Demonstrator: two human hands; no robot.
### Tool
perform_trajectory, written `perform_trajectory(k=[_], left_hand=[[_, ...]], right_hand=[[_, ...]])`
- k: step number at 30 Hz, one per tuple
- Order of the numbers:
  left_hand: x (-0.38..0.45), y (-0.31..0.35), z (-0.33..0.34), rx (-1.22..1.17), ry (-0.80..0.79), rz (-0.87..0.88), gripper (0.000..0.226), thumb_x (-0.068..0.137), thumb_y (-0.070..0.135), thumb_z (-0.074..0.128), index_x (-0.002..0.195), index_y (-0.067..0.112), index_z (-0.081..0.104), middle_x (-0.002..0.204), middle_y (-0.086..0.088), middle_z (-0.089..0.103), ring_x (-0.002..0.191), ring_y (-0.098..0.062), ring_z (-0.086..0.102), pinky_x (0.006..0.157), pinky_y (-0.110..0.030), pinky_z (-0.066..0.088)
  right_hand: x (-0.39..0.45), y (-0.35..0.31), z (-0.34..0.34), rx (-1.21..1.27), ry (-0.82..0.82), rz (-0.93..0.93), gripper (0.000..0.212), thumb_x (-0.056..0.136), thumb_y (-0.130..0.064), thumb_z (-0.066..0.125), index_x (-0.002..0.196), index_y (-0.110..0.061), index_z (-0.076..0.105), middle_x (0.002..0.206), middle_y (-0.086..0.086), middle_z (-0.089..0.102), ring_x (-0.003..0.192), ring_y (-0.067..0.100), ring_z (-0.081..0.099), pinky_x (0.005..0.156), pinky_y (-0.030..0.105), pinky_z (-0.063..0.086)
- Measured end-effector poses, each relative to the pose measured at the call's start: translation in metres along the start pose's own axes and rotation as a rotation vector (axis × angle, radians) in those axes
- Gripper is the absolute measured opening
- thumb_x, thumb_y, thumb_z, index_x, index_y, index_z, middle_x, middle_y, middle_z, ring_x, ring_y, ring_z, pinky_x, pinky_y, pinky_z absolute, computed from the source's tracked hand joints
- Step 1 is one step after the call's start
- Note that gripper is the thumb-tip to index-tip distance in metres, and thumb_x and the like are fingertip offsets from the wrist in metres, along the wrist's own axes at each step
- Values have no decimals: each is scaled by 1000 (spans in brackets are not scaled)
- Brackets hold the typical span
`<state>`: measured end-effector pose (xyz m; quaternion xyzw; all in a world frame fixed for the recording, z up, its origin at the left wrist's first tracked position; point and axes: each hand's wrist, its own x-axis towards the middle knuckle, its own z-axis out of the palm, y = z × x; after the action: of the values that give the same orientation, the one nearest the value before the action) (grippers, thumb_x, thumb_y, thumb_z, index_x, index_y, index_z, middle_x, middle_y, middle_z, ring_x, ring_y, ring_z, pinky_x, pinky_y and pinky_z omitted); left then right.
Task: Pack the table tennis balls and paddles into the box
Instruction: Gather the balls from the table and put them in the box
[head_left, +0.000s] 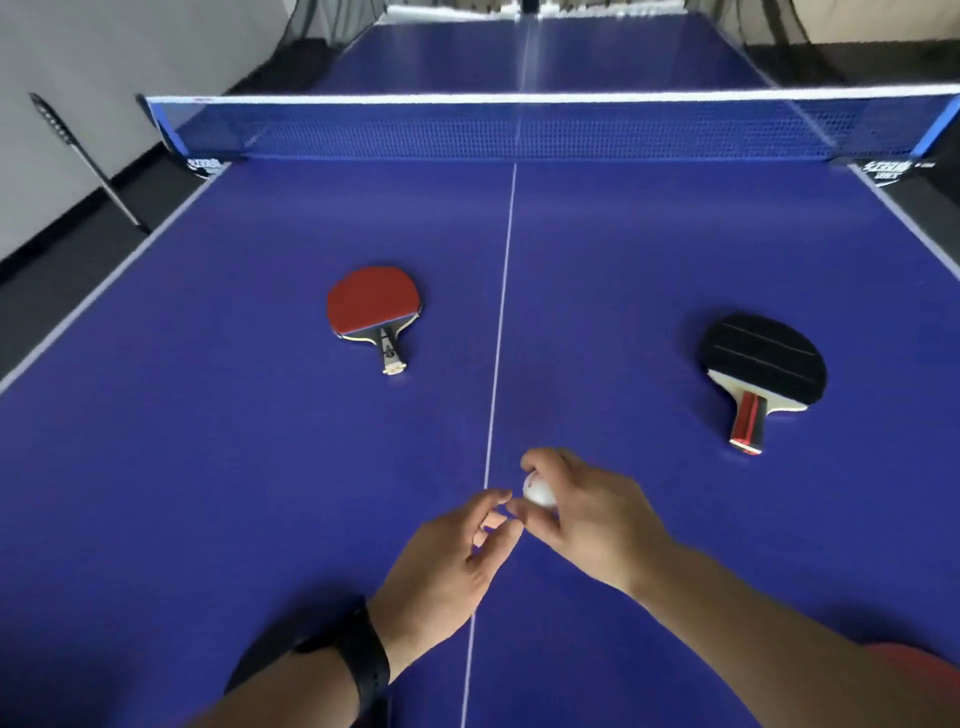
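My right hand (587, 514) is closed around a white table tennis ball (540, 492) just above the blue table (208, 467), right of the white centre line. My left hand (457, 556) hovers beside it, fingers loosely curled and nearly touching the ball, with nothing in its grasp. A red-faced paddle (371, 304) lies flat on the left half, handle pointing toward me. On the right half rests a black-faced paddle (763, 358) with a red and black handle. No box is in view.
The net (519, 127) spans the table beyond both paddles. A black rod (83, 156) leans against the wall at the left. A red-orange shape (924, 665) shows at the bottom right corner. The floor lies past the table's left edge.
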<state>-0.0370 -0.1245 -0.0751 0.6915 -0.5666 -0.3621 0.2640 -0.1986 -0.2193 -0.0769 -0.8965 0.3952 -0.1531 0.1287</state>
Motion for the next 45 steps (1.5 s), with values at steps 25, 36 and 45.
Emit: perform_trajectory(k=[25, 36, 45], left_hand=[[-423, -280, -225, 140, 629, -747, 37, 89, 36, 59, 124, 45, 52, 113, 17, 57, 87, -1, 60, 72, -16, 41], [-418, -291, -190, 80, 499, -528, 73, 81, 77, 8, 145, 47, 25, 149, 35, 9, 140, 16, -1, 112, -9, -2], [-407, -273, -168, 85, 586, -461, 64, 83, 73, 32, 138, 43, 45, 144, 29, 40, 132, 15, 31, 102, -1, 24]], right_hand=[[36, -479, 191, 67, -426, -878, 10, 86, -23, 66, 83, -16, 61, 87, -1, 57, 78, 22, 50, 50, 31, 40], [21, -467, 207, -89, -462, -1075, 1, 90, -19, 54, 89, -19, 55, 85, -2, 60, 77, 23, 52, 65, 36, 43], [6, -445, 200, -33, -505, -961, 32, 97, -37, 38, 94, -14, 60, 91, 1, 62, 84, 24, 54, 79, 39, 47]])
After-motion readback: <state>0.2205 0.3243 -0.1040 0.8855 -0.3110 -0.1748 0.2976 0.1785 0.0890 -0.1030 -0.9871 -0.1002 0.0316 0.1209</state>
